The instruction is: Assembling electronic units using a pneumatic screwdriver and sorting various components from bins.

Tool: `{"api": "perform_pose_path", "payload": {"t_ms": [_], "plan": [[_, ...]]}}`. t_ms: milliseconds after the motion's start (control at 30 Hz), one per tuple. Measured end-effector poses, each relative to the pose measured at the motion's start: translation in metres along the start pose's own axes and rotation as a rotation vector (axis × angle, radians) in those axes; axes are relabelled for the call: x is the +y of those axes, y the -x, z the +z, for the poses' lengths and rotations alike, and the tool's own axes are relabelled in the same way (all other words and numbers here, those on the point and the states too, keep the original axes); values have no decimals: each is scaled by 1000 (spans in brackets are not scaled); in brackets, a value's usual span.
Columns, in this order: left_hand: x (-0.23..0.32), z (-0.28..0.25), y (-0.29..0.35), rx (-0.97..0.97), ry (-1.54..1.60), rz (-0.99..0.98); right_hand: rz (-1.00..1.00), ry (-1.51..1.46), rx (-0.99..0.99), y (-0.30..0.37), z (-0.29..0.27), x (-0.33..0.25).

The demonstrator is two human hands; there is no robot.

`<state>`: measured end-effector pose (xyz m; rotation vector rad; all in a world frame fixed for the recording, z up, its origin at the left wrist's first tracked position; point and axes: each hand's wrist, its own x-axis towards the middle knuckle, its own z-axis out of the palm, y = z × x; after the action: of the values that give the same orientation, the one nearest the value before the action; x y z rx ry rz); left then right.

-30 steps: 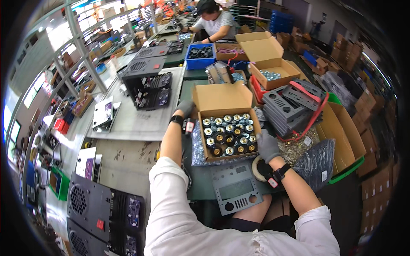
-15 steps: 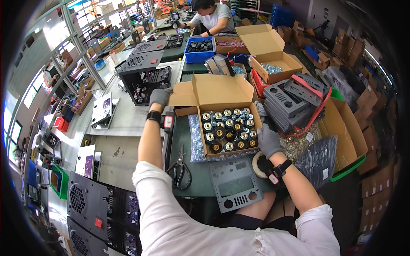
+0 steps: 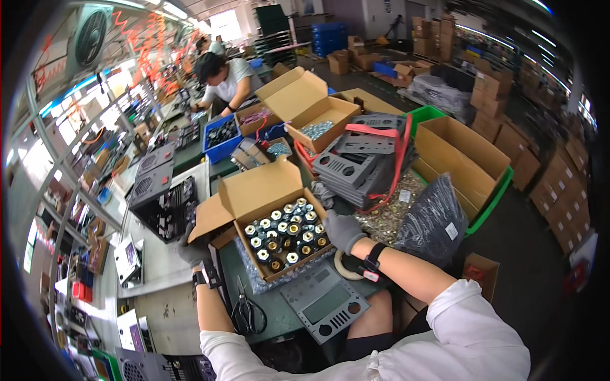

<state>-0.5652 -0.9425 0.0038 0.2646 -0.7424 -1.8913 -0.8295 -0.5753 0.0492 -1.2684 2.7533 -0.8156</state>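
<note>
An open cardboard box (image 3: 254,270) holds several hex-topped metal fittings (image 3: 279,232), some with brass-coloured centres and black bodies. It sits on bubble wrap (image 3: 257,279) on a green-topped bench. My left hand (image 3: 189,249), in a grey glove, is at the outer corner of the box's left flap (image 3: 208,219), fingers closed at its edge and partly blurred. Against the box's right wall is my right hand (image 3: 346,232), also gloved, its fingers bent over the edge and their tips partly hidden. Black-handled scissors (image 3: 248,312) and a grey metal panel (image 3: 325,301) lie in front of the box.
A tape roll (image 3: 346,267) lies by my right wrist. Beyond stand stacked grey panels (image 3: 359,171) with a red strap, a box of screws (image 3: 324,124) and a blue bin (image 3: 221,136). A black metal housing (image 3: 159,203) stands left. A co-worker (image 3: 225,82) works farther off.
The view has swung to the right, so the bench and box appear farther left. Both hands stay at the box, the left at its flap and the right at its side.
</note>
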Motion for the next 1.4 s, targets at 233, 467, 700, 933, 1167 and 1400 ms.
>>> {"api": "perform_pose_path", "payload": {"t_ms": [233,467,700,933,1167,1400], "plan": [[26,-28,-24,-813,-1882,360,-24,-19,37,-1,4,1],[19,-25,-34,-358,-1485,-535,3,29,-3,-1,2,-1],[28,49,-30,-829,-2689,109,22,-26,-61,-2,-7,-5],[79,46,15,-121,-2242,-315,10,-17,-46,-2,-4,-2],[135,-96,68,-119,-2150,-159,-52,-46,5,-4,1,1],[177,-66,166,120,-2150,-209,-60,-57,22,-3,3,0]]}}
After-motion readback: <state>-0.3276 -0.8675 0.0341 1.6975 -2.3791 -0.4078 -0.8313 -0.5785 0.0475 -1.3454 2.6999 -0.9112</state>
